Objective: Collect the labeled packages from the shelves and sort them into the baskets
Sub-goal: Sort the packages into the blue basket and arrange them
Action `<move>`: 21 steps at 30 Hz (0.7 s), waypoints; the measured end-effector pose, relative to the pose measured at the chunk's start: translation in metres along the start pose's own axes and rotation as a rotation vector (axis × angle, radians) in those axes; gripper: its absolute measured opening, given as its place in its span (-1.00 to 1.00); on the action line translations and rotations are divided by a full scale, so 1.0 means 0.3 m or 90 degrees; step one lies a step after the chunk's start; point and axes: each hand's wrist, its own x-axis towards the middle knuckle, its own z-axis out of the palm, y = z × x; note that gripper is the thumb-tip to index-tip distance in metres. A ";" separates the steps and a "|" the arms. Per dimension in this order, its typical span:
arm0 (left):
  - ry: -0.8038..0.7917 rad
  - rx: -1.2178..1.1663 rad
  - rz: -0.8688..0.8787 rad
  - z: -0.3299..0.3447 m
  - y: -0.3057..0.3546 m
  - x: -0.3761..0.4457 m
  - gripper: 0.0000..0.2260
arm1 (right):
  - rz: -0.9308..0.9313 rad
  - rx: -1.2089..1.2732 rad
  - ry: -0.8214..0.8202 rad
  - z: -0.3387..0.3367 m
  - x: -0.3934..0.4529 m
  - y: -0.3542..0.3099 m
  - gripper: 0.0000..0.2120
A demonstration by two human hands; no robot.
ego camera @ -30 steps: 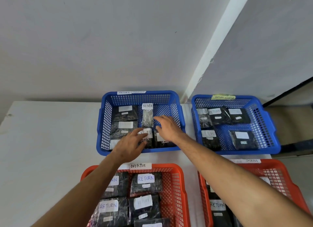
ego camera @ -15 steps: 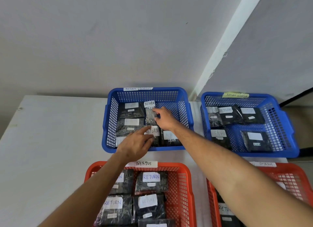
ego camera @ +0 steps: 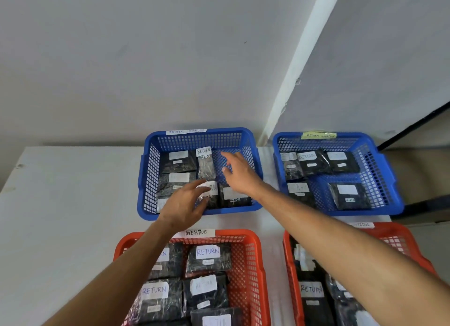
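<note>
The left blue basket (ego camera: 144,179) holds several black packages with white labels. My left hand (ego camera: 183,205) reaches over its front rim, and its thumb and fingers pinch the edge of a labeled package (ego camera: 214,191) in the front row. My right hand (ego camera: 239,174) hovers over the bare right part of that basket with its fingers spread and nothing in them. It sits just right of a narrow package marked RETURN (ego camera: 205,165). Another black package (ego camera: 233,196) lies partly under my right wrist.
A second blue basket (ego camera: 389,177) with several packages stands to the right. Two red baskets, one (ego camera: 258,264) tagged OVERDUE and one (ego camera: 416,245) at the right, sit nearer me, both holding packages. All rest on a white tabletop (ego camera: 73,204) against a grey wall.
My right hand has come off the narrow RETURN package and moved up and to the right, fingers spreading. My left hand stays on the front package.
</note>
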 end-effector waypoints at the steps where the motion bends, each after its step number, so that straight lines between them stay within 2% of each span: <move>1: 0.019 0.001 0.011 -0.010 0.028 -0.004 -0.65 | -0.020 0.010 0.010 -0.039 -0.060 0.004 -0.49; 4: 0.062 0.000 0.057 -0.029 0.151 -0.005 -0.63 | -0.075 0.006 0.059 -0.166 -0.248 0.054 -0.54; 9: 0.011 0.006 0.135 0.003 0.424 -0.003 -0.41 | -0.059 -0.067 0.140 -0.346 -0.541 0.170 -0.55; 14: -0.047 0.046 0.170 0.069 0.728 -0.015 -0.17 | 0.037 -0.252 0.201 -0.485 -0.802 0.341 -0.37; 17: -0.073 0.048 0.175 0.124 0.926 -0.016 -0.13 | 0.081 -0.274 0.220 -0.583 -0.973 0.481 -0.29; 21: -0.090 0.056 0.194 0.233 1.196 -0.030 -0.08 | 0.130 -0.233 0.261 -0.721 -1.234 0.679 -0.32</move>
